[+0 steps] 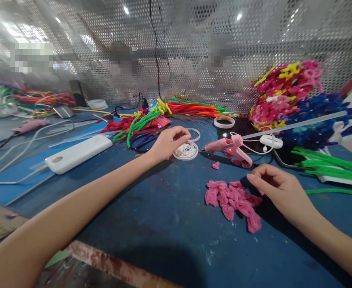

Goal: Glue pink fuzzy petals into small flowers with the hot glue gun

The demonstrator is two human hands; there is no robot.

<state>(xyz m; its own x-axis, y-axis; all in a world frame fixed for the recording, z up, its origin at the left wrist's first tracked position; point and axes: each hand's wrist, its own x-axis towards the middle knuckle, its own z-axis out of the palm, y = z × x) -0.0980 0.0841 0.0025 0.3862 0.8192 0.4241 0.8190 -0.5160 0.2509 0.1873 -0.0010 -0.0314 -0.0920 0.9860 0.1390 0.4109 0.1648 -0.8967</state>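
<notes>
**Hand positions at the blue worktable**

Blue worktable (170,224): pink glue gun (230,149) at 1 o'clock. Pink petal pile (233,200) at 3 o'clock; right hand (276,186), loosely curled, touches it. Left hand (167,143), fingers pinched, reaches into bead dish (187,151) at 12 o'clock.

Both forearms bare, no sleeves; left hand (167,143) and right hand (276,188) ungloved

I see the bead dish (187,151) at frame centre, the glue gun (231,148) right of it, and the petal pile (233,200) below the gun, lower right.
</notes>
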